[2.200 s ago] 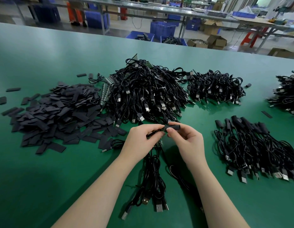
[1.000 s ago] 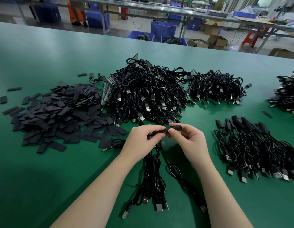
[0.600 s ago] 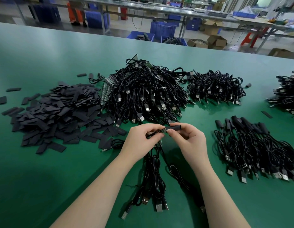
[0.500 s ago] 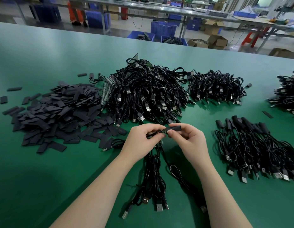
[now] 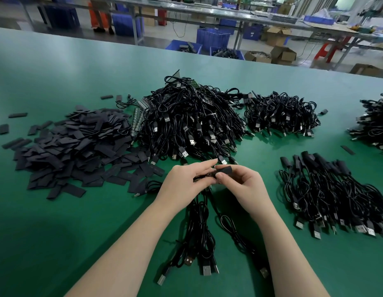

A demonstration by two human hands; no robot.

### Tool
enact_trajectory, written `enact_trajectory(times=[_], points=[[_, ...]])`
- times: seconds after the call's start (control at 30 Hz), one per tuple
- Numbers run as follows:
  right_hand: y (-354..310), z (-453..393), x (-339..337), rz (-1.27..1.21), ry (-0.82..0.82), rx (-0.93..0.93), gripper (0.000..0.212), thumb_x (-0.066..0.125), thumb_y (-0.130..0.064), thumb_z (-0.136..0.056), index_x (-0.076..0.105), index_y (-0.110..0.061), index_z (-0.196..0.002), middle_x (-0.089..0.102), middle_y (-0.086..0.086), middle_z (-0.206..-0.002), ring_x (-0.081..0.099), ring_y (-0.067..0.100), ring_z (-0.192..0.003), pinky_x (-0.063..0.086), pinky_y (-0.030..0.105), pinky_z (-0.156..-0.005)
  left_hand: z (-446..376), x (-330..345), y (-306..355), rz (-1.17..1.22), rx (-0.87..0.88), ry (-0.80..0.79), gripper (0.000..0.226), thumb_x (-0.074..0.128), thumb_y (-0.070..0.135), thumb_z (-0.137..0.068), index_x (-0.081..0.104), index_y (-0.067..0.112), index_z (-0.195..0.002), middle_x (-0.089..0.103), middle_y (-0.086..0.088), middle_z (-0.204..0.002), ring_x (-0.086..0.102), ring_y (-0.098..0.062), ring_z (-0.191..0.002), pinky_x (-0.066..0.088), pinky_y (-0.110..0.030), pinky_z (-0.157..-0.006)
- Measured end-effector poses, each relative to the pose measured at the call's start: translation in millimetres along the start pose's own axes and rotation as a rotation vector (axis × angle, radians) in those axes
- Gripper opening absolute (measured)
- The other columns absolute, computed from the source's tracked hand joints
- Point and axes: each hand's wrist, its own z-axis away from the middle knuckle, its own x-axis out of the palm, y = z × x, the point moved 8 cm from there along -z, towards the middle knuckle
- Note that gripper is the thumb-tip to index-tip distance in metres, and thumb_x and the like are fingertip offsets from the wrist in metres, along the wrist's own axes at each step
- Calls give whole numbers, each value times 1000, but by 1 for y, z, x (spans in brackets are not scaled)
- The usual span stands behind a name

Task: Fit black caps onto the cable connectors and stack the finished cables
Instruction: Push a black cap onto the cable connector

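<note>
Barely shifted, right hand (image 5: pixel 243 185) pinching black cap (image 5: pixel 223 169), left hand (image 5: pixel 186 181) gripping connector

Both bare forearms are stretched forward from the lower edge of the view and brought together at the middle. The left hand (image 5: pixel 184 182) is turned palm-down, its fingers (image 5: pixel 204 166) extended toward the right hand (image 5: pixel 242 182) and closed, it seems, on something mostly hidden beneath them. The right hand is held knuckles-up, its fingers curled and its thumb pressed in a pinch. The two hands are touching at the fingertips.
</note>
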Motion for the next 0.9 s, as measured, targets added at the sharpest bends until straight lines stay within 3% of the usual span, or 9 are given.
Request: enact_trajectory(times=[0.17, 0.3, 0.4, 0.6, 0.9], points=[[-1, 0, 1, -59, 22, 5, 24, 70, -15, -91, 78, -37, -88, 76, 5, -87, 68, 9, -80, 54, 21, -76, 1, 1, 4, 18, -17, -28, 54, 72, 39, -83, 51, 49, -131, 61, 37, -115, 57, 15, -108, 39, -2, -92], [3, 1, 5, -102, 41, 19, 25, 69, -13, -92, 78, -36, -85, 72, -5, -74, 65, 4, -72, 51, 14, -70, 1, -12, 14, -197, 67, 31, 54, 65, 55, -75, 59, 42, -127, 65, 27, -108, 57, 9, -102, 47, -20, -92], [6, 0, 4, -90, 61, 26, 21, 70, -16, -91, 78, -35, -86, 75, -1, -80, 67, 6, -75, 54, 17, -74, 1, -19, 19, -303, 122, 49, 40, 73, 42, -75, 66, 34, -114, 65, 21, -98, 59, 3, -92, 50, -32, -88], [10, 0, 0, -154, 118, 46, 22, 70, -16, -91, 79, -35, -86, 77, -1, -84, 71, 7, -78, 53, 15, -74, 0, -24, 19, -305, 154, 94, 16, 74, 25, -82, 73, 27, -98, 69, 18, -92, 62, 0, -88, 52, -38, -87], [14, 0, 1, -257, 152, 82, 11, 73, -21, -89, 80, -29, -87, 77, 2, -82, 70, 8, -77, 53, 17, -72, 3, -19, 26, -261, 209, 187, 14, 75, 26, -84, 78, 25, -98, 74, 16, -93, 66, 2, -89, 53, -39, -84]])
